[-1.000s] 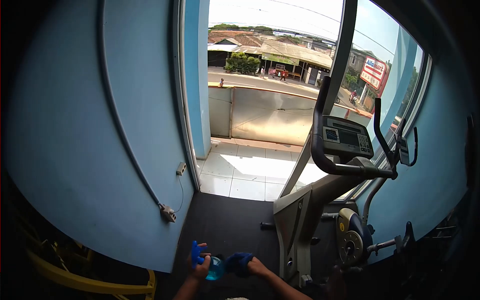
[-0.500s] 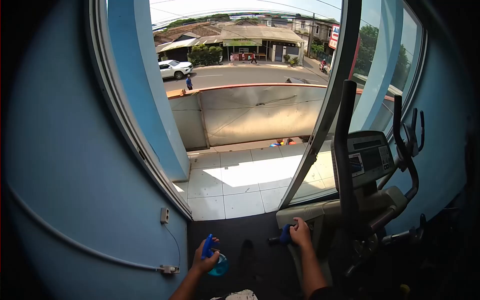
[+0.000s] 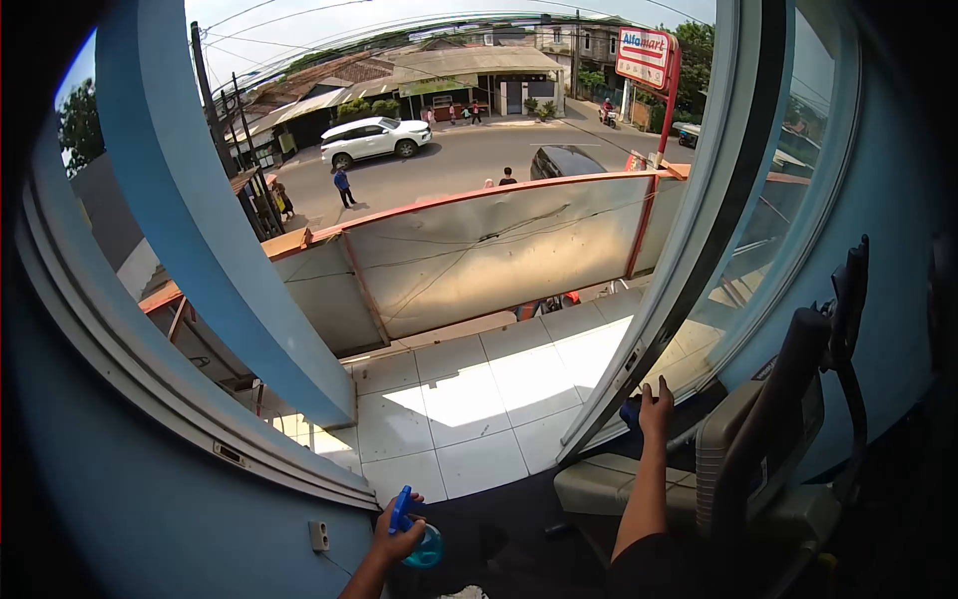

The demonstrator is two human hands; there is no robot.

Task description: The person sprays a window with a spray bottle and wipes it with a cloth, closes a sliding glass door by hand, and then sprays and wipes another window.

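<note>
In the head view, my left hand (image 3: 395, 542) is wrapped round the neck of a spray bottle (image 3: 427, 548) with a blue trigger head and blue-green liquid inside. It is low in the view, by the bottom of the door opening. My right hand (image 3: 656, 410) is stretched forward beside the edge of the glass door (image 3: 667, 334). A dark blue cloth (image 3: 630, 412) is bunched in it, partly hidden behind the fingers. Whether the cloth touches the door frame I cannot tell.
An exercise machine (image 3: 763, 429) stands close on my right. To the left are a blue wall with a socket (image 3: 318, 536) and a blue pillar (image 3: 200, 220). Beyond the doorway lie a tiled balcony (image 3: 479, 464), a metal barrier (image 3: 499, 250) and a street with vehicles and people.
My view has shifted and the doorway looks nearer. The right hand with the cloth has moved from beside the machine's base up and forward to the door edge. The left hand keeps the spray bottle.
</note>
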